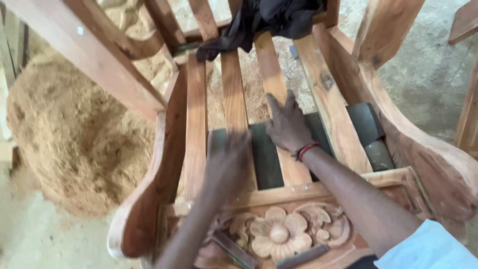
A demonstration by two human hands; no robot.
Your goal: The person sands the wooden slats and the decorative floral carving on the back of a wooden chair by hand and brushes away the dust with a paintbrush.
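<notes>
Left hand [226, 162] is a total blur, so I can't tell if it's open or gripping; it's down on a seat slat [234, 99] of the wooden chair [338, 99]. Right hand [288, 124] lies flat, fingers spread, holding nothing, on the next slat. Dark sheet [266, 154] sits underneath, half hidden. Black cloth [269, 17] up top, sawdust pile [74, 134] left.
</notes>
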